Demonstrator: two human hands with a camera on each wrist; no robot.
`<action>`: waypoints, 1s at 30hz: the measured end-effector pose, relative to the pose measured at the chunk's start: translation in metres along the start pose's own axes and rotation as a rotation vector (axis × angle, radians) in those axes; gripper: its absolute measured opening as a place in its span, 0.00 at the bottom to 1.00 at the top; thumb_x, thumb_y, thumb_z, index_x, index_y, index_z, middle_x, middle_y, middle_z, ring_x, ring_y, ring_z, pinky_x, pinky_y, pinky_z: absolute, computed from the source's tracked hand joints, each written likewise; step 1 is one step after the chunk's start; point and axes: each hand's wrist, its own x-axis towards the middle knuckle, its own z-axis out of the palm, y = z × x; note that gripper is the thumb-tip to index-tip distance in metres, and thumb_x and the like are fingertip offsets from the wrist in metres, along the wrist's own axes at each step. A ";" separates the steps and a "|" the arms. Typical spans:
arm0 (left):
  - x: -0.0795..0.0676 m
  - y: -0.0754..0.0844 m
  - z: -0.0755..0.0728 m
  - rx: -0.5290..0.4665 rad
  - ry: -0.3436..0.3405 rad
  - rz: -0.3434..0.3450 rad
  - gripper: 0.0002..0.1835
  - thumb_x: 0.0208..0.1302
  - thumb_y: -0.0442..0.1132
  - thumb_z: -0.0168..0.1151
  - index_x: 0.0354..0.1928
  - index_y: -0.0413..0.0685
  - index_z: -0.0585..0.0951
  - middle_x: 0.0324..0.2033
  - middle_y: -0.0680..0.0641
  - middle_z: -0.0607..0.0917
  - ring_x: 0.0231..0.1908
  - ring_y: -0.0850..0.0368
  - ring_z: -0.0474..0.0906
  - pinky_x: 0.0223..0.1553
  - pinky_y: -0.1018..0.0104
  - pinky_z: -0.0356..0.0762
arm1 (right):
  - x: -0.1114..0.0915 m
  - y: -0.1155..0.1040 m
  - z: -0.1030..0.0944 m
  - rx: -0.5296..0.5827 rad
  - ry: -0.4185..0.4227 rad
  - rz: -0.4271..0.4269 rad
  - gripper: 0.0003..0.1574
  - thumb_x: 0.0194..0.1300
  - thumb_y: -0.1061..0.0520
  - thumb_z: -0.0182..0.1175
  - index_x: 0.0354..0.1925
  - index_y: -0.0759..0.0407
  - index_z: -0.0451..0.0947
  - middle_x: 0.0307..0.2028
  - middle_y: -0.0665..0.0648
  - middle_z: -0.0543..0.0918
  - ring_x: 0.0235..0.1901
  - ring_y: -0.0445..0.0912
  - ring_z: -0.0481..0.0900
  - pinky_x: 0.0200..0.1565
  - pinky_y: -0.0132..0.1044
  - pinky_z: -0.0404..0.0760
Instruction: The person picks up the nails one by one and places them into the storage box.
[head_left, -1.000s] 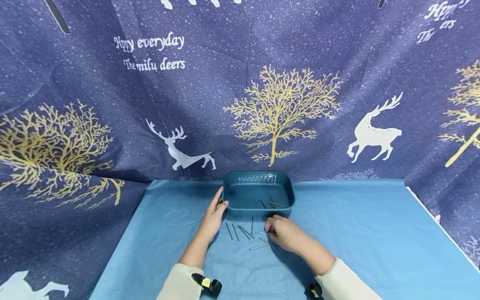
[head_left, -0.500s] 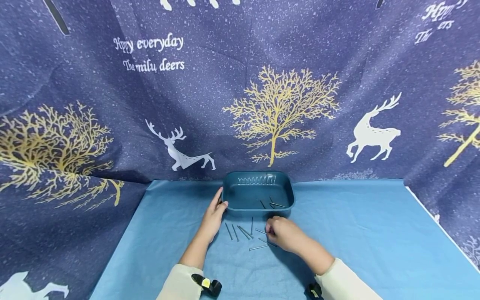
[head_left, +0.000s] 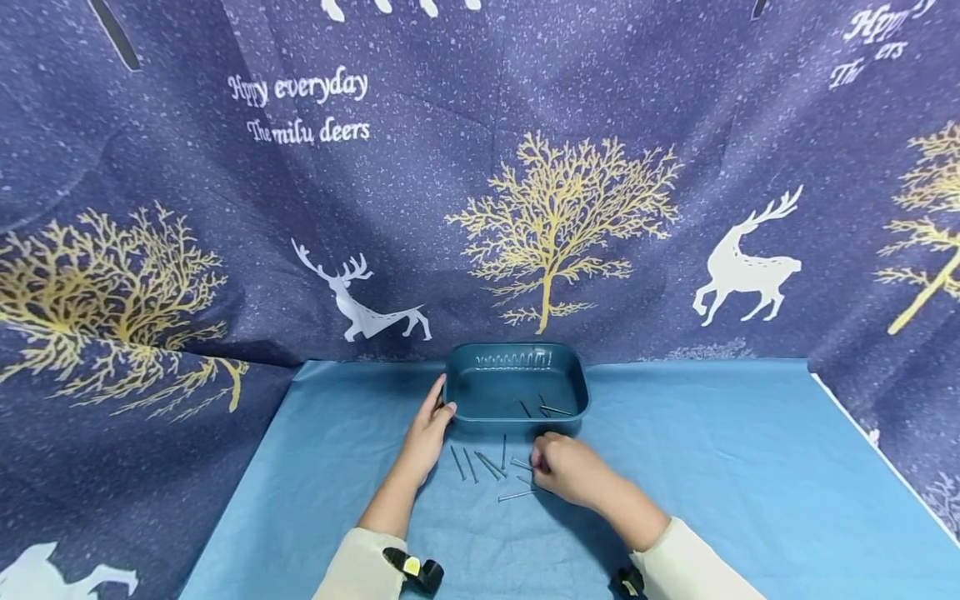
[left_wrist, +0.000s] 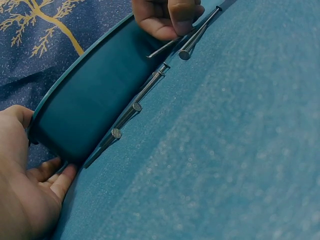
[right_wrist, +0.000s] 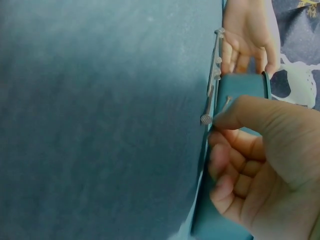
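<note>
Right fingers (right_wrist: 220, 160) (curled inward) pinch a nail (left_wrist: 162, 48).

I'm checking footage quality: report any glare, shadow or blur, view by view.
Head: small glints on the far inner wall of the tray, soft shadow beside the right arm; left wrist: cloth blurs toward lower right, nail heads look crisper; right wrist: cloth dim at lower left, paler near the top.

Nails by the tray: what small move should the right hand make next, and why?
Probably lift the nail over the rim of the tray: the right hand seems to pinch it in front, other nails lie inside, and the left hand touches the tray's left end.
</note>
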 end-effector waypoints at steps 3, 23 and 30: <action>-0.002 0.003 0.000 -0.005 0.000 0.007 0.33 0.79 0.44 0.51 0.81 0.58 0.54 0.79 0.33 0.51 0.78 0.36 0.51 0.76 0.39 0.57 | 0.001 -0.001 -0.001 0.002 0.011 -0.010 0.07 0.58 0.61 0.65 0.29 0.51 0.75 0.28 0.45 0.73 0.27 0.35 0.65 0.30 0.28 0.70; -0.001 0.002 -0.001 -0.011 0.002 0.005 0.33 0.79 0.45 0.50 0.81 0.59 0.53 0.79 0.33 0.51 0.78 0.36 0.50 0.76 0.39 0.56 | 0.002 -0.009 -0.019 0.131 0.082 -0.050 0.06 0.60 0.60 0.65 0.33 0.52 0.77 0.31 0.45 0.77 0.30 0.36 0.75 0.32 0.27 0.76; 0.010 -0.016 0.001 -0.011 0.008 -0.001 0.34 0.79 0.43 0.50 0.81 0.59 0.53 0.79 0.34 0.50 0.78 0.36 0.49 0.75 0.38 0.56 | 0.003 -0.006 -0.026 0.237 0.222 -0.078 0.04 0.64 0.61 0.64 0.36 0.54 0.78 0.32 0.45 0.77 0.28 0.33 0.71 0.30 0.25 0.76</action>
